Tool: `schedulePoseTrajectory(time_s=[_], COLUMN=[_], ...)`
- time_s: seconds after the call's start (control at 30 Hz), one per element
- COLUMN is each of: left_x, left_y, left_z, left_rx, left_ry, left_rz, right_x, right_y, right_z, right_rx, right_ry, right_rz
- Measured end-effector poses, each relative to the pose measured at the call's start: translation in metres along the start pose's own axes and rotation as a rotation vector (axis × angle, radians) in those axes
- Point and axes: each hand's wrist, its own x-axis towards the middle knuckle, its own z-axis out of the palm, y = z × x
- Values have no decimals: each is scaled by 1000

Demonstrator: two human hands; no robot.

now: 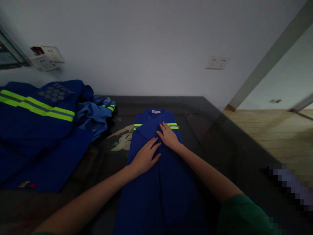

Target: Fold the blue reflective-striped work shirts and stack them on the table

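A blue work jacket (146,195) with yellow-green reflective stripes lies lengthwise on the dark table, its collar and white label at the far end. Its sides are folded in, and a sleeve end crosses the upper part. My left hand (146,155) rests on the middle of the jacket, fingers apart and pointing up to the right. Farther up, my right hand (168,135) lies flat near the right-hand stripe, its fingertips on the folded cloth. Neither hand grips anything.
More blue garments (36,140) with reflective stripes are heaped on the left of the dark table (215,153). A lighter blue piece (94,114) lies beside them. Behind the table stands a white wall with sockets (217,62). A wooden floor (274,130) shows at right.
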Motion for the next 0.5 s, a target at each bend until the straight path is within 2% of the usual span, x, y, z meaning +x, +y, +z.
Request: schedulePoseTrajectory(time_s=[0.13,0.27,0.37,0.5], left_x=[-9,-34,-51,-59], left_y=[7,17,23,28], left_z=[-11,-6,2,5], left_rx=[76,151,159,161], left_ry=[-62,-120,-141,-153], left_rz=[-14,64,96,86], right_x=[-14,-13,-13,-17], right_y=[-11,-17,-19,-18], right_z=[-1,3,9,16], right_rx=[-31,-60,-123,-179], right_ry=[-96,-151,-132,-64], right_rz=[0,44,33,9])
